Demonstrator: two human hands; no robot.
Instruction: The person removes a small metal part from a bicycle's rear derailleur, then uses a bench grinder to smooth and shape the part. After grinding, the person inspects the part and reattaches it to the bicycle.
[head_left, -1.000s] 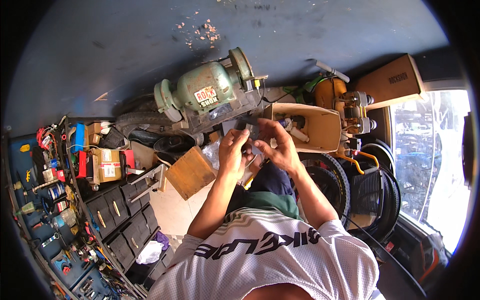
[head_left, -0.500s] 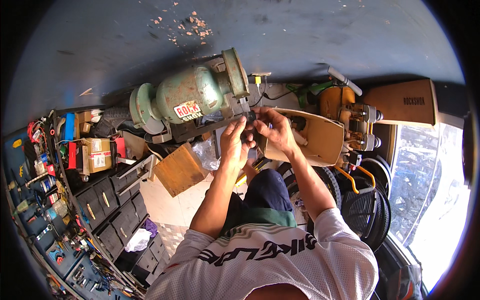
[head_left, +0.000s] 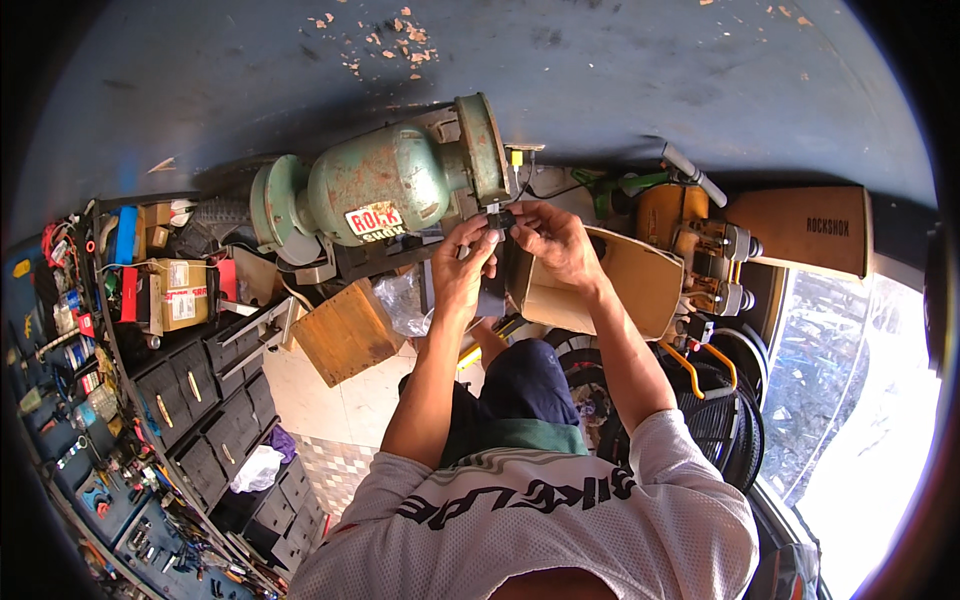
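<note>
A green bench grinder (head_left: 380, 180) with worn paint stands in front of me, its right wheel guard (head_left: 482, 150) just beyond my hands. Below that guard, my left hand (head_left: 462, 270) and my right hand (head_left: 558, 245) come together at a small dark part (head_left: 499, 219). Both hands have their fingers pinched on it, the left from its near side and the right from its right. The part is mostly covered by fingertips, so its kind cannot be made out. Its far end lies close to the grinder's lower front, and I cannot tell whether they touch.
An open cardboard box (head_left: 620, 290) sits right of my hands, with yellow-orange machinery (head_left: 672, 215) behind it. A wooden box (head_left: 348, 335) is lower left. Drawers (head_left: 180, 395) and a tool-covered board (head_left: 85, 440) line the left; tyres (head_left: 735, 420) stand at right.
Both hands have moved slightly away from me with the small dark part, closer to the grinder's right wheel guard. The whole view has shifted a little.
</note>
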